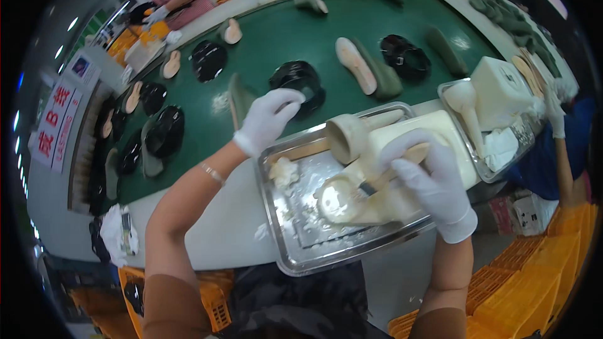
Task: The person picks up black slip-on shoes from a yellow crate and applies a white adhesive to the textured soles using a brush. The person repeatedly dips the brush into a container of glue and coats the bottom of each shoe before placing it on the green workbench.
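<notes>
My right hand [430, 179], in a white glove, grips a wooden-handled brush [379, 180]. The brush's tip is at the opening of a cream-coloured container [370, 213] holding pale, wet material. This container lies in a metal tray [286, 257] smeared with white residue. Above the conveyor's near edge, my gloved left hand [270, 119] has its fingers curled together; whether anything is between them is hidden. Just past its fingertips lies a glossy black shoe upper [296, 80]. A green shoe piece [239, 97] sits partly behind that hand.
More black shoe uppers [405, 58], insoles [356, 66] and green pieces lie on the green conveyor [264, 31]. A second metal tray [487, 172] with a white jug [499, 88] stands right. Orange crates [527, 276] are stacked low right. Co-workers stand far left and right.
</notes>
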`<state>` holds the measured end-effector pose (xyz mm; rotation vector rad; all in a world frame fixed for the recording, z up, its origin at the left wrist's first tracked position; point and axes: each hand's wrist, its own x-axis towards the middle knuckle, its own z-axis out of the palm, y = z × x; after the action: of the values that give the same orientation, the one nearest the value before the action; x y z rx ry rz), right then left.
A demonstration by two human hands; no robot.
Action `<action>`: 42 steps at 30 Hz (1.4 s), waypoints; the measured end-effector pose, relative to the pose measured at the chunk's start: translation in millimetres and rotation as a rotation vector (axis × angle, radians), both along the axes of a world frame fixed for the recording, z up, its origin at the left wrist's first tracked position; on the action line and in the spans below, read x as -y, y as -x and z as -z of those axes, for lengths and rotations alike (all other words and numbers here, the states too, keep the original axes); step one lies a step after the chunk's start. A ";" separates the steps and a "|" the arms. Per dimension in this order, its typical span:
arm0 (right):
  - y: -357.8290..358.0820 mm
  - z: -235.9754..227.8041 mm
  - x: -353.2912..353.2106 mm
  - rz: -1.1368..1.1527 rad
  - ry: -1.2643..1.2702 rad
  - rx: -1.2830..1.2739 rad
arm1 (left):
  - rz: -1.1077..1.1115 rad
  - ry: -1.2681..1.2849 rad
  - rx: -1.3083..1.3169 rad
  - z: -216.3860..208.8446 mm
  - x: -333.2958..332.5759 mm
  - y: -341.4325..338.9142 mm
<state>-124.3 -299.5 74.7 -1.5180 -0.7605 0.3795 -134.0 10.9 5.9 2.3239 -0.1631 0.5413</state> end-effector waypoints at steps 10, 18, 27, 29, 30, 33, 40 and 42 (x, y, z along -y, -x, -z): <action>-36.0 54.7 33.3 0.422 0.154 0.075 | -1.020 0.438 -0.111 8.3 -125.4 415.5; -45.8 41.8 -8.7 0.346 0.268 0.279 | -1.722 0.476 -0.498 19.5 -58.8 695.1; -27.4 21.1 -26.6 0.324 0.286 0.365 | -1.981 -0.238 -0.050 84.3 -48.2 713.0; -23.7 20.7 -29.0 0.323 0.289 0.367 | -1.997 -0.277 0.152 74.9 -58.6 711.2; -24.0 19.4 -28.6 0.322 0.287 0.369 | -1.930 -0.375 0.116 66.7 -65.3 709.9; -22.6 17.5 -28.3 0.322 0.297 0.374 | -1.772 -0.454 -0.100 46.7 -81.5 706.0; -22.0 13.3 -25.0 0.333 0.323 0.392 | -1.858 -0.577 -0.588 47.8 -83.5 684.5; -20.2 15.1 -24.9 0.331 0.323 0.391 | -1.863 -0.571 -0.548 54.1 -89.1 690.2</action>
<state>-104.1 -274.6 59.6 -2.0214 -0.7532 -0.0519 -824.2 100.0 -48.2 2.3533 2.4984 0.6192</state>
